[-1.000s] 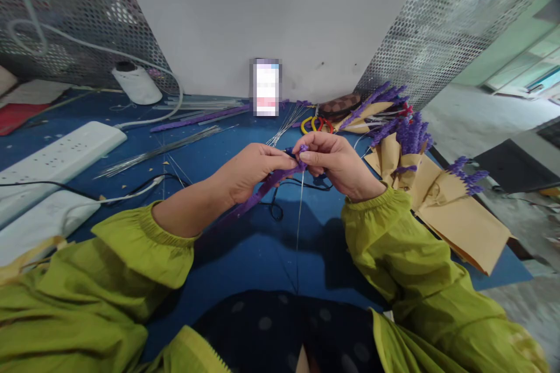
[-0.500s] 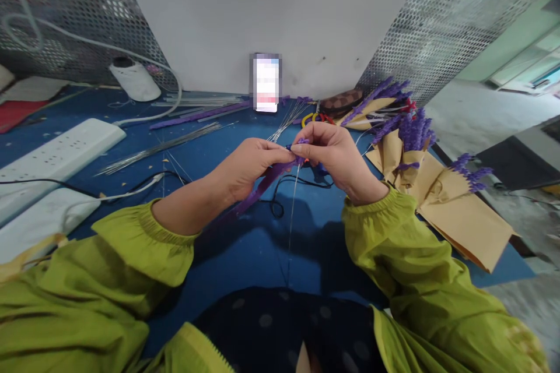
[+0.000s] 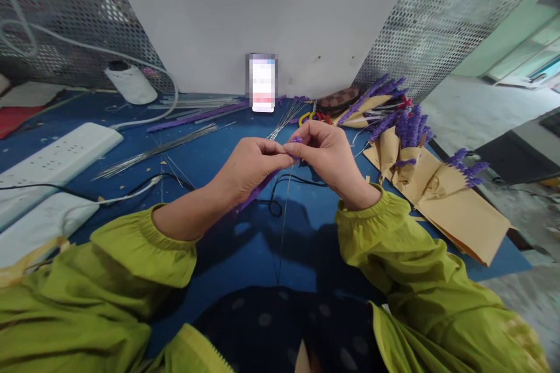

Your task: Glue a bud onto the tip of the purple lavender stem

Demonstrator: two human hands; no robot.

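Observation:
My left hand [image 3: 249, 166] and my right hand [image 3: 326, 154] meet above the blue table [image 3: 245, 239], fingertips touching. Both pinch the top of a purple strip [image 3: 256, 191], which runs down and left under my left hand. A thin metal wire [image 3: 284, 215] hangs straight down from the pinch point towards my lap. A small purple tuft [image 3: 297, 140] shows just above my right thumb. Green sleeves cover both forearms.
Bundles of loose wires [image 3: 157, 150] lie at the back left, beside white power strips [image 3: 56, 157] and a white spool [image 3: 130, 83]. Purple flower sprigs in brown paper wraps [image 3: 441, 204] lie at the right. Scissors [image 3: 312, 118] and a black cable [image 3: 280, 201] lie behind my hands.
Both hands have lifted slightly and drawn closer together. The hanging wire has swung a little to the left. The view has shifted slightly.

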